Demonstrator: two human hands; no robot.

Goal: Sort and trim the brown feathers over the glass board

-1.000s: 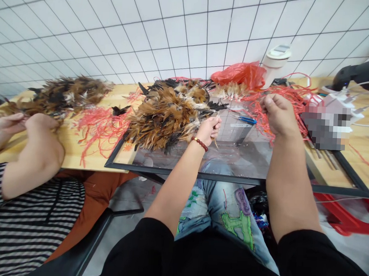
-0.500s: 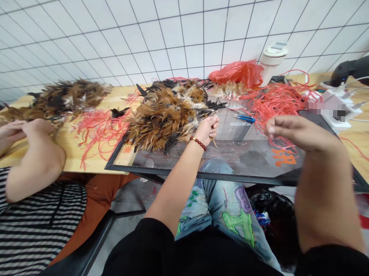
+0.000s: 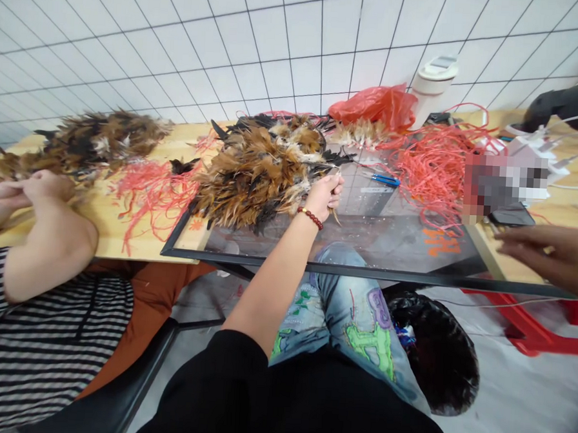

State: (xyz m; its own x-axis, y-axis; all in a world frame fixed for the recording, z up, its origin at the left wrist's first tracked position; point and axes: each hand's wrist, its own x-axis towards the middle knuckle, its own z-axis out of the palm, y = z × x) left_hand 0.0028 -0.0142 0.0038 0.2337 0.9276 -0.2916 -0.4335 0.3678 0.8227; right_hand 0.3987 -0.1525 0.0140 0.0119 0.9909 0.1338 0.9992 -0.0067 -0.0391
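My left hand (image 3: 325, 194), with a beaded bracelet at the wrist, is closed on a small feather (image 3: 336, 217); its brownish tip pokes out below the fingers, and a pale bit shows above them. Just left of that hand lies a big heap of brown and black feathers (image 3: 252, 176). At the right edge, my right hand (image 3: 553, 253) is over the table's right end, beside a dark flat object (image 3: 512, 215). Motion smears its fingers, and I cannot make out whether anything is in them. A blue-handled tool (image 3: 385, 179) rests on the glass panel (image 3: 365, 246).
Tangled pink-red strips (image 3: 432, 166) and a red plastic bag (image 3: 375, 106) lie behind. A white canister (image 3: 431, 88) stands near the tiled wall. On the left a person in a striped shirt (image 3: 60, 334) works by more feathers (image 3: 113, 136). A black-lined bin (image 3: 446, 360) stands below.
My right hand has swung far to the right, from above the glass near the strips to the table's right end. My left hand keeps its place, still closed on the feather.
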